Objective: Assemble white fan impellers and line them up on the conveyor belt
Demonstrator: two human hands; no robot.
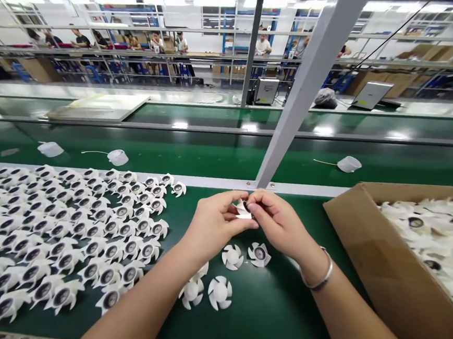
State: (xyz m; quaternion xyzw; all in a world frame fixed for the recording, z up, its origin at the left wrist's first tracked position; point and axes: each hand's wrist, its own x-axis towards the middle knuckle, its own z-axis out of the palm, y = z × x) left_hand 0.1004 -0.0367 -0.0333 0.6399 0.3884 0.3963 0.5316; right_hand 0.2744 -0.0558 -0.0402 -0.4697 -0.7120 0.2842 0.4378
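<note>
- White plastic fan wheel (243, 210) sits pinched between both hands above the green table (269, 312), just in front of the foot of a slanted metal post (305, 79). Fingers cover most of it, so only a couple of blades and a dark spot at the hub show.
- Left hand (212, 223) is closed on the wheel's left side with thumb and fingertips. Right hand (279, 218) is closed on its right side, and what its fingertips do at the hub is hidden.
- Silver bracelet (318, 281) rings the right wrist.
- Cardboard box (374, 246) stands open on the table at the right, its far side and bottom cut off by the frame edge. It holds a heap of fan wheels (435, 231), some showing dark hubs, too jumbled to count.
- Four loose wheels (233, 256) lie flat on the table just below the hands; a fifth is half hidden behind the left forearm.
- Rows of wheels (78, 233), dark hubs up, cover the table's left part and run off the left edge.
- More white pieces at the bottom left corner are blurred and cut off.
- Beyond the table a green conveyor belt (209, 155) carries three small white cups (118, 157), well apart.
- People in the far background are too small to make out.
</note>
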